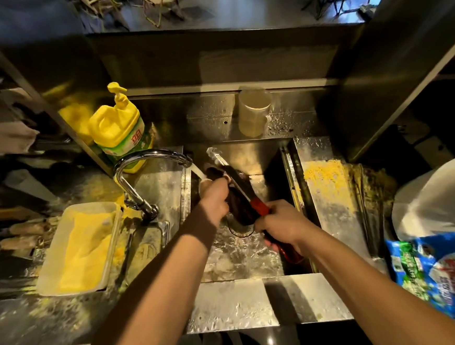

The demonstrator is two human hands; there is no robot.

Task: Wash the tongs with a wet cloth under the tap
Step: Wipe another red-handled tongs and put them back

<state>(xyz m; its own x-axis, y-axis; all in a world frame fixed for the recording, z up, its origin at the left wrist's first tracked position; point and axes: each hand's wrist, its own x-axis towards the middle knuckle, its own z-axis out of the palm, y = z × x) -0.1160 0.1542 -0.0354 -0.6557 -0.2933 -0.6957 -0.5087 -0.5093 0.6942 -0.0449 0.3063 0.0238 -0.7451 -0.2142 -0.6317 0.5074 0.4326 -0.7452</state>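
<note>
The long metal tongs with red grips (pixel 250 197) lie slanted over the steel sink basin (pixel 244 258), their red handle end closed in the right hand (pixel 281 226) and their bare metal tips reaching up and away beyond the left hand (pixel 214 198). The left hand is clamped on a dark wet cloth (pixel 235 199) that wraps the middle of the tongs, just ahead of the right hand's knuckles. From the curved chrome tap (pixel 149 162), out past the left wrist, a thin stream of water (pixel 198 172) falls onto the cloth right at the left fingers.

The step in hand looks like scrubbing the shaft, and it seems partway through: the tips beyond the cloth still need passing over. To do it well, I would keep the right hand's grip firm on the red end so the tongs do not twist, and squeeze the cloth around both arms of the tongs while sliding it from the handle out to the tips, keeping the rubbed part inside the stream. Turning the tongs with the right wrist would bring the underside up to the water. Wet metal is likely slippery, so a loose hold could drop them into the basin.

A yellow pump bottle of dish soap (pixel 118 126) stands on the surface beyond the left hand, should the cloth need some.
</note>
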